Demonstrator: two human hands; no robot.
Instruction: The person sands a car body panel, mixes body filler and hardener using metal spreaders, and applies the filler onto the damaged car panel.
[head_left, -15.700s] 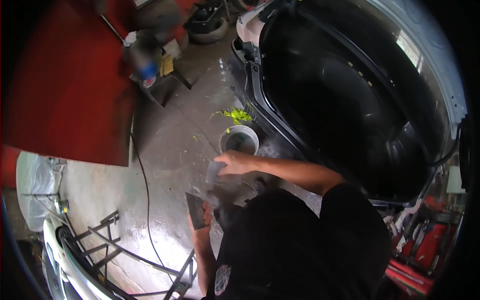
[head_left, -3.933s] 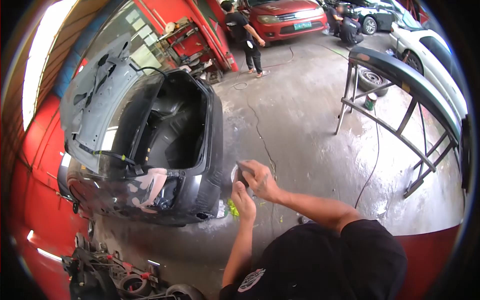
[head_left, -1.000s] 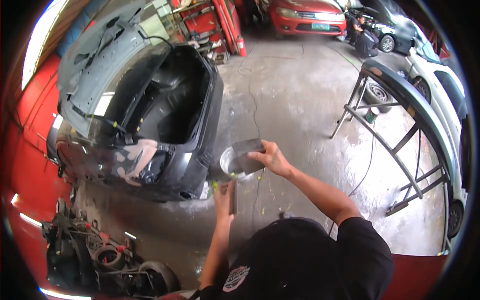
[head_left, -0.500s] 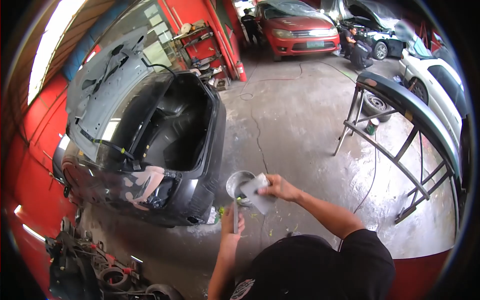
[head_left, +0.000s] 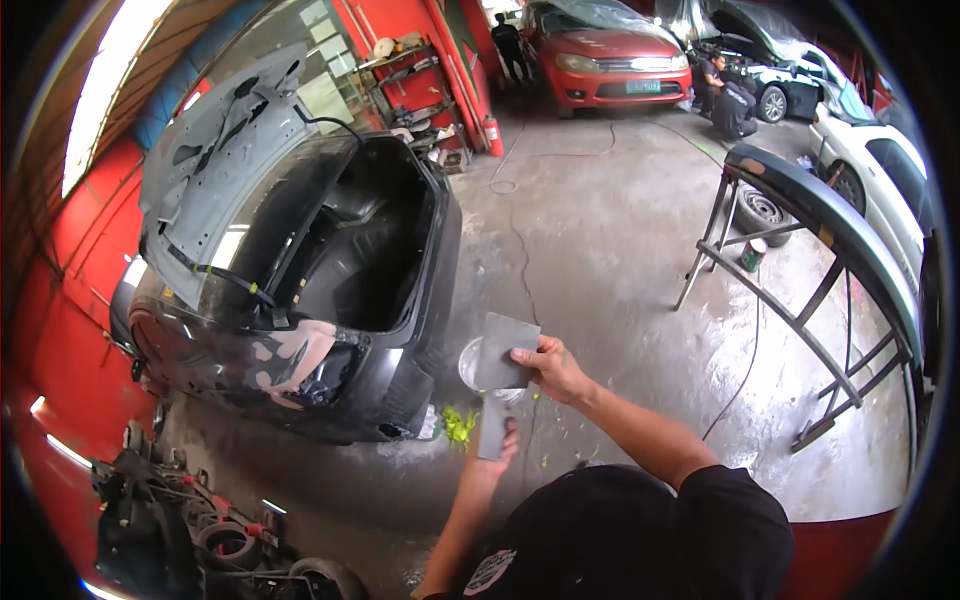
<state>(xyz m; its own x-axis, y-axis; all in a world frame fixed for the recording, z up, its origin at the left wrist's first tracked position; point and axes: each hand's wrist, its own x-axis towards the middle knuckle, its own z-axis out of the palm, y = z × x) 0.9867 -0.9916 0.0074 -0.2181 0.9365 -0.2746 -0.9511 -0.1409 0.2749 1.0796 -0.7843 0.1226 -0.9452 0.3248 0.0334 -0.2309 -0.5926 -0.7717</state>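
Note:
My right hand (head_left: pixel 552 368) pinches a flat grey rectangular sheet (head_left: pixel 505 350) between thumb and fingers, its broad face towards me. Lower down, a smaller flat grey piece (head_left: pixel 491 430) is held by my left hand (head_left: pixel 507 443), with the fingers curled at its right edge. The top of this piece sits just under the lower edge of the larger sheet; I cannot tell whether they touch. Behind the sheet, a round metallic container (head_left: pixel 468 366) is partly hidden, and its contents do not show. What material the two grey pieces are is unclear.
A dark car body (head_left: pixel 400 350) with raised lid and pinkish patches stands left. Yellow-green scraps (head_left: pixel 459 425) lie near its corner. A panel (head_left: pixel 840 210) rests on a metal stand (head_left: pixel 780 305) at right. Cables cross the floor; two people crouch beside a car, another stands farther back.
My right hand has turned the larger sheet upright and moved it slightly up. The left piece has turned from edge-on to show its face. The view has shifted slightly.

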